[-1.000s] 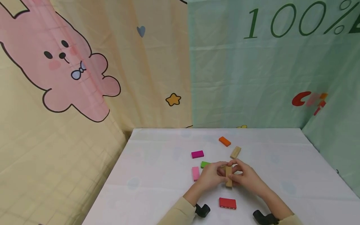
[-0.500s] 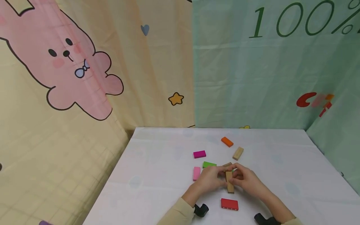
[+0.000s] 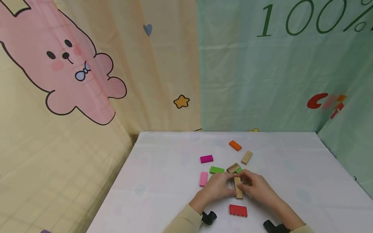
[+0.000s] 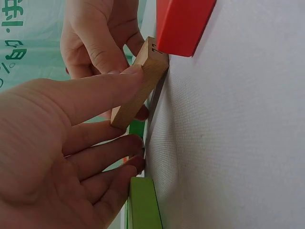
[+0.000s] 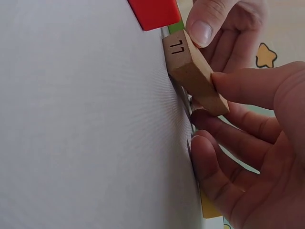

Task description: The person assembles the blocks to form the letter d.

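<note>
Between both hands is a plain wooden block [image 3: 238,188]; its end face shows the number 77 in the right wrist view. It tilts, with the numbered end low by the white cloth and the other end raised. My left hand [image 3: 216,187] pinches it, thumb [image 4: 107,90] along one side and index finger at the raised end. From the opposite side my right hand [image 3: 256,186] pinches it with thumb and index finger. Just beyond the fingertips lie another wooden block [image 3: 233,168] and a partly hidden green block [image 3: 239,170].
A red block [image 3: 238,210] lies on the near side of the hands. To the left are pink [image 3: 203,179], green [image 3: 217,170] and magenta [image 3: 206,159] blocks. Farther back lie an orange block [image 3: 235,145] and a wooden one [image 3: 246,158]. White cloth covers the table [image 3: 151,181].
Both hands have shifted slightly toward the near edge with the wooden block. The wooden block and green piece behind the fingers have come into view. The other blocks stay put.
</note>
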Tool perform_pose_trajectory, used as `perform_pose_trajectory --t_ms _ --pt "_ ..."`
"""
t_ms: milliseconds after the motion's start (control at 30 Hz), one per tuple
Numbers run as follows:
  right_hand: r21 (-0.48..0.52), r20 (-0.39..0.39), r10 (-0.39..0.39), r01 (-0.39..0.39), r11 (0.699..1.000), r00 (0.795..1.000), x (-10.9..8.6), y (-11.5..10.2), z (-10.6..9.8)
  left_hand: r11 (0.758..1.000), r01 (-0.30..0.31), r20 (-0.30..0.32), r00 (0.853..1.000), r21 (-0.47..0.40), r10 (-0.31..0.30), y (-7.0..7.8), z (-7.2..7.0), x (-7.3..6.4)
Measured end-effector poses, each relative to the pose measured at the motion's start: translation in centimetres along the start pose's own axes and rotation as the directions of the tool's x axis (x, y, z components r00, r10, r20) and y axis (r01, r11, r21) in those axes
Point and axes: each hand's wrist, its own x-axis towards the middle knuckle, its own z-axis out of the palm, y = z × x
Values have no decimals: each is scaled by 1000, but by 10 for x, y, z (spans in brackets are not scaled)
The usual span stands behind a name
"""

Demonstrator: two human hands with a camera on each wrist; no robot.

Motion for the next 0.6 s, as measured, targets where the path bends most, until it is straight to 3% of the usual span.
perform_pose_trajectory --t_ms 233,467,600 --pt "-19 -6 11 -11 1000 1000 -1 -2 3 999 -33 32 999 32 32 -2 -1 -1" --pt "-82 -36 -1 -2 997 999 -3 -1 2 981 -89 52 995 175 81 -4 0 2" --pt "-95 -29 -8 5 995 1000 -2 2 0 978 -89 56 995 189 80 -6 1 4"
